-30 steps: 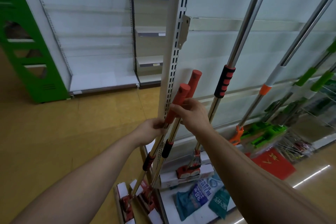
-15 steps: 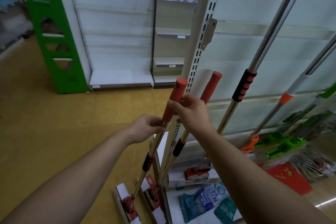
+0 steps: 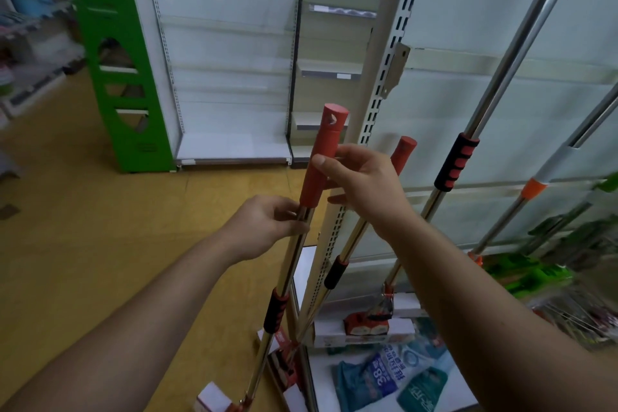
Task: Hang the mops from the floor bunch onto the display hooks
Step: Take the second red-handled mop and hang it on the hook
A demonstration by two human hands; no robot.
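- The left hand (image 3: 267,227) was wrapped round the bare chrome shaft of the held mop (image 3: 289,267), just under its red end grip (image 3: 326,144). Low on the pole like this, it probably took the weight and steered.
- The right hand (image 3: 364,184) closed on that red grip, thumb across the front and fingers behind. It looked placed to guide the top end toward a hook.
- The held mop stood tilted between the hands. Its black-and-red foam sleeve (image 3: 276,311) sat lower on the shaft, and its white-edged head (image 3: 214,398) was down near the yellow floor (image 3: 100,227), so it was not yet hung.
- A second mop (image 3: 336,273) of the same kind leaned just behind against the slotted upright (image 3: 384,77), nobody holding it. It likely waited its turn there.
- A third mop (image 3: 456,160) rose steeply further right, its head on the base shelf (image 3: 317,278); its top ran out of view, so I could not tell whether it hung from a hook.
- A small bracket (image 3: 396,70) sat on the upright, and blurred green mops (image 3: 535,278) lay at the far right.
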